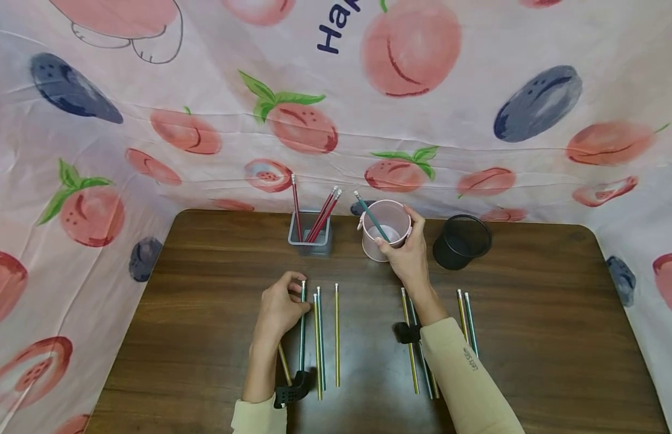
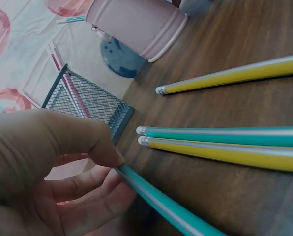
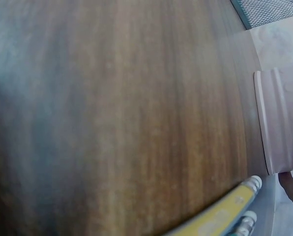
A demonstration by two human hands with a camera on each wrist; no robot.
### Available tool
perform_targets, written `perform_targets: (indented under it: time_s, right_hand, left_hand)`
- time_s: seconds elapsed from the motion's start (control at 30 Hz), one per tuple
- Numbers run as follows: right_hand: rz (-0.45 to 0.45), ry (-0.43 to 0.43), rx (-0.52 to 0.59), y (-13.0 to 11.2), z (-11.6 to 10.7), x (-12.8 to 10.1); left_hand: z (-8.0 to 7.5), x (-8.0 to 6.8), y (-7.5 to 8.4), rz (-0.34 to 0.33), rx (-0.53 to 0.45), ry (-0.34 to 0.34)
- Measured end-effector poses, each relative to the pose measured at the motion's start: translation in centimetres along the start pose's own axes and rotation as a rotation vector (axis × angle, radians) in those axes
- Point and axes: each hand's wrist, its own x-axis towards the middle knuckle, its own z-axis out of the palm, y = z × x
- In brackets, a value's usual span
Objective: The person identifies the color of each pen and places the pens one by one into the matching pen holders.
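Note:
My left hand [image 1: 278,310] pinches a green striped pencil [image 1: 302,328] near its top end; the thumb and fingertips close on that end in the left wrist view. A yellow pencil [image 1: 284,363] lies partly beneath this wrist. My right hand [image 1: 410,262] grips the pink cup [image 1: 375,248] by its right side, thumb in front and fingers behind. One green pencil [image 1: 366,208] leans inside the cup, eraser end up to the left. In the right wrist view only a fingertip [image 3: 290,189] shows, against the cup [image 3: 284,118].
A mesh holder [image 1: 310,249] with several red pencils stands left of the cup, and a black cup [image 1: 449,250] to its right. More yellow [image 1: 337,337] and green pencils [image 1: 322,343] lie on the wooden table [image 1: 547,313], some under the right forearm. A fruit-print cloth [image 1: 449,120] hangs behind.

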Motion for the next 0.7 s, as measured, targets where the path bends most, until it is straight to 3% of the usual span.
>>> perform_targets:
  time_s: [0.13, 0.37, 0.53, 0.7]
  right_hand:
    - [-0.009, 0.014, 0.010, 0.0, 0.1, -0.1]
    - [0.000, 0.002, 0.019, -0.1, 0.1, -0.1]
    - [-0.003, 0.006, 0.025, 0.0, 0.1, -0.2]
    - [-0.004, 0.009, 0.026, 0.0, 0.1, -0.2]
  left_hand:
    - [-0.4, 0.1, 0.4, 0.041, -0.024, 0.028]
    - [-1.4, 0.5, 2.3, 0.143, -0.185, -0.010]
    - [-1.7, 1.3, 3.5, 0.235, -0.212, -0.003]
    - [-1.9, 2.0, 4.4, 0.275, -0.219, 0.009]
